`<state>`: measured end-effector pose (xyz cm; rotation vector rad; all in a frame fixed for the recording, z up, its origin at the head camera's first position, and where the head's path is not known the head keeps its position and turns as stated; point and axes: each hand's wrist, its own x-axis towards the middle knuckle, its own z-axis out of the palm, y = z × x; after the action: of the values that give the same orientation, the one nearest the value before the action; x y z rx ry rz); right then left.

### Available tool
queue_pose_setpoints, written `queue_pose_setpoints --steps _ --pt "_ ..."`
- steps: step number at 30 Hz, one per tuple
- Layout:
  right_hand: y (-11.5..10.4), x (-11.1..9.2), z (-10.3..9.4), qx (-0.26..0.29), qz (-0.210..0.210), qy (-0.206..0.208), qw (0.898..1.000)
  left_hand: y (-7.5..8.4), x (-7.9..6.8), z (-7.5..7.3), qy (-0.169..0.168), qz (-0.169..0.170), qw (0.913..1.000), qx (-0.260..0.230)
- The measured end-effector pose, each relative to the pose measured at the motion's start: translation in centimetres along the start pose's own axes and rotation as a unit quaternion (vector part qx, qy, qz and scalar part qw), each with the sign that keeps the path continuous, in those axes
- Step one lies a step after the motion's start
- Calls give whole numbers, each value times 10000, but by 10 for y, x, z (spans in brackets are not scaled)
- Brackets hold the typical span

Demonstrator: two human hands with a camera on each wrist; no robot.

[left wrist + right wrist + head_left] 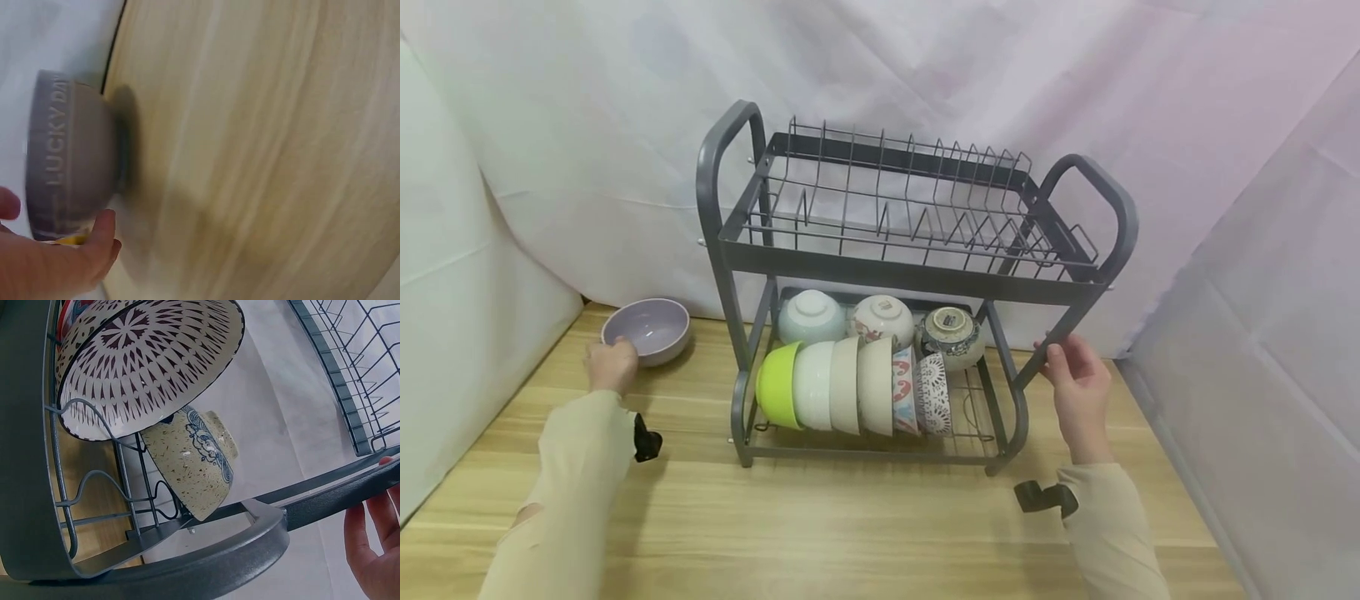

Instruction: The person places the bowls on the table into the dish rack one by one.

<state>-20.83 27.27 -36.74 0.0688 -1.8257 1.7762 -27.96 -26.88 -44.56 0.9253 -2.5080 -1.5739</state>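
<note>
At the left of the head view a lavender bowl [651, 325] stands close over the wooden table. My left hand [612, 365] grips its near rim. "LUCKY DAY" is lettered on the bowl's side in the left wrist view, where finger and thumb come from both sides of the rim. A dark grey two-tier dish rack [887, 275] occupies the middle. My right hand [1081, 387] holds its right front post, thumb in front and fingers behind. On the lower tier, a lime-green bowl [777, 387] and several others stand on edge in a row.
Behind that row sit a light blue bowl [811, 318], a white bowl [883, 315] and a blue-patterned bowl [952, 337], bases up. The wire upper tier [880, 190] carries no dishes. White cloth [602, 150] hangs behind and at both sides.
</note>
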Motion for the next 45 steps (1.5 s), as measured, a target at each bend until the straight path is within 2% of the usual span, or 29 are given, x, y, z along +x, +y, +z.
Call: queue_pose_setpoints --steps 4,10,19,21,24,26,29,33,40,45 --pt "1 -1 0 16 -26 -12 10000 -5 2 6 227 43 9988 -424" --pt "0 1 0 -52 -27 -7 10000 -9 4 14 640 156 9967 -477" --pt "-4 0 2 -18 29 -92 10000 -12 6 10 1003 98 9949 -63" --pt "-4 0 1 -37 19 -103 9999 -12 5 7 925 213 9954 105" --pt "-5 -1 1 33 45 -94 9999 -11 1 0 821 566 9938 485" --pt "-5 -1 0 53 75 -89 9999 -10 -4 -6 644 850 9921 657" --pt "-5 -1 -1 38 106 -106 9999 -11 -15 -14 531 1382 9849 901" --pt "-5 -1 -1 -40 121 -161 9998 -16 -35 -26 380 1999 9747 926" --pt "-6 0 -1 -76 144 -164 9997 -31 -73 -45 254 2683 9553 1216" --pt "-6 -1 -1 -133 181 -128 9997 -40 -101 -55 160 3009 9463 1172"
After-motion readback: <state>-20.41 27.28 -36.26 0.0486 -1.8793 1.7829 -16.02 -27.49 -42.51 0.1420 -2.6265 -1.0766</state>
